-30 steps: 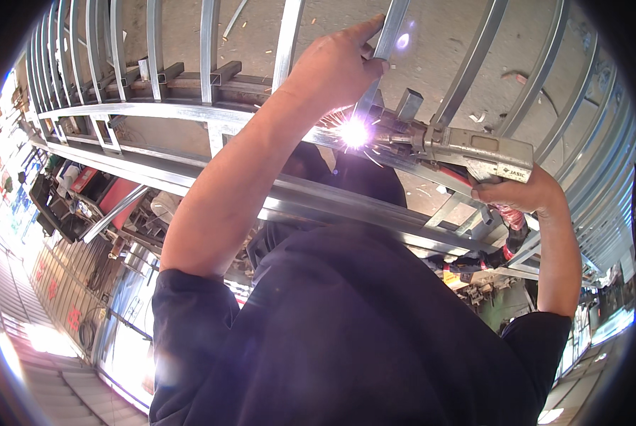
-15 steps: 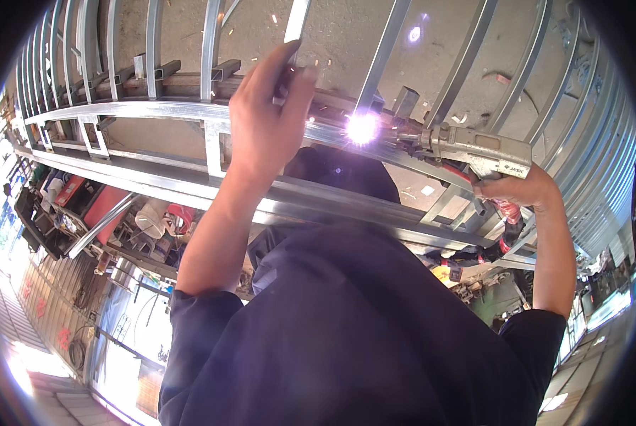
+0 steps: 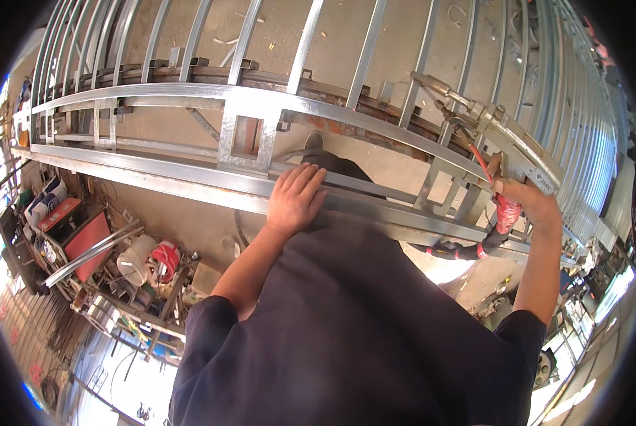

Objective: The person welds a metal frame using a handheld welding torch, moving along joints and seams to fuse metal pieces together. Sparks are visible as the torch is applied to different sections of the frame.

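My right hand (image 3: pixel 527 199) is closed round the grip of a silver welding gun (image 3: pixel 513 138), whose handle is wrapped in red tape. The gun's nozzle points up and left over the frame's slats, and no arc glows at it. With its fingers stretched out flat, my left hand (image 3: pixel 297 199) lies on the near steel rail (image 3: pixel 190 170). Beyond it runs a shiny second rail (image 3: pixel 155 91), joined to the near one by short upright pieces (image 3: pixel 268 138). Long square-tube slats (image 3: pixel 368 53) reach away from the frame.
A rusty beam (image 3: pixel 275 80) passes under the slats. From the gun a black cable (image 3: pixel 453 250) hangs down across the near rail. At left, a white bucket (image 3: pixel 135 259) and a red bucket (image 3: pixel 165 259) stand among tools, near loose metal tubes (image 3: pixel 91 255).
The bright arc and sparks have gone out. My left hand has come down from a slat to the near rail. My right hand has lifted the welding gun away from the joint.
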### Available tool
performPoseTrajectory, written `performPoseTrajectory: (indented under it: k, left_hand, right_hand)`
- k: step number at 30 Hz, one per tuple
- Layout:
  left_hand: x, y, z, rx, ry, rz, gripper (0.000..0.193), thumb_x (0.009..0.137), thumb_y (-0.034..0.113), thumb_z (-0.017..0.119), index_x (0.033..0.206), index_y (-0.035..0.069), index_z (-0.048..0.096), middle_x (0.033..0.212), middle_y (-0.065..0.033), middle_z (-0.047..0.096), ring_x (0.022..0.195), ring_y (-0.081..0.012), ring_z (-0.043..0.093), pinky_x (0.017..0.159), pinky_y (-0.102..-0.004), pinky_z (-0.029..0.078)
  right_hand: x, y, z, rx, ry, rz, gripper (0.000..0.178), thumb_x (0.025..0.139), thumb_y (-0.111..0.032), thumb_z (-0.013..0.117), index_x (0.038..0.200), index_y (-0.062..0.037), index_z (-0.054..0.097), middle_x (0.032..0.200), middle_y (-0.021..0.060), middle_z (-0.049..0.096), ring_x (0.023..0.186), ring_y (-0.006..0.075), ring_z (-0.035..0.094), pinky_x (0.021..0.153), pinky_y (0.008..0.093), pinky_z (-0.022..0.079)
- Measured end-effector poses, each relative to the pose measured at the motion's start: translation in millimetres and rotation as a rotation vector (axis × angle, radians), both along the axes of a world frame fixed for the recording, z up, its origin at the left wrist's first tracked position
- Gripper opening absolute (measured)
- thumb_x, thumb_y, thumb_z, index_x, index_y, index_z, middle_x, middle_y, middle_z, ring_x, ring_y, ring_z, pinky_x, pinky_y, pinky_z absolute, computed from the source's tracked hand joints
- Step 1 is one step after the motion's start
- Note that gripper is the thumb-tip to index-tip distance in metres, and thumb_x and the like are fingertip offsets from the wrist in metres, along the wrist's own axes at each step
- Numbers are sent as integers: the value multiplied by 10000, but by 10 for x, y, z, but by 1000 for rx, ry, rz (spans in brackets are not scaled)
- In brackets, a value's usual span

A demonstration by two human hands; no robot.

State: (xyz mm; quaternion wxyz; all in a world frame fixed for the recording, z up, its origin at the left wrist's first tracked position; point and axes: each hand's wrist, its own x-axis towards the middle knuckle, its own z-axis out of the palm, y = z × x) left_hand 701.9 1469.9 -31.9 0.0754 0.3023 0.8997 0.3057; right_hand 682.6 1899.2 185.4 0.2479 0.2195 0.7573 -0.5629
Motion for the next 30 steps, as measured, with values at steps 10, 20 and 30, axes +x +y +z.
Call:
performPoseTrajectory:
  k: [10, 20, 30]
  left_hand:
    - [159, -13, -186, 8, 148, 58, 428, 945, 307, 699, 1295, 63, 669, 1308, -142, 696, 1275, -337, 620, 1145, -473, 445]
    - [248, 101, -161, -23, 207, 77, 391, 931, 263, 700, 1260, 53, 691, 1297, -150, 701, 1265, -343, 622, 1118, -478, 460]
    - [255, 183, -148, -165, 307, 56, 400, 949, 290, 701, 1294, 89, 684, 1282, -115, 704, 1242, -321, 637, 1103, -477, 461]
  right_hand:
    - [1554, -326, 874, 436, 311, -265, 387, 856, -59, 765, 1225, -28, 654, 1049, 34, 696, 833, 115, 656, 706, 285, 550]
    - [2626, 1346, 2339, 621, 477, -485, 395, 924, -185, 767, 1256, -5, 654, 1049, 27, 646, 924, 112, 586, 866, 277, 459]
    - [1498, 2076, 2037, 574, 432, -112, 390, 850, -156, 800, 1206, -25, 707, 1033, 32, 700, 892, 126, 647, 794, 301, 522]
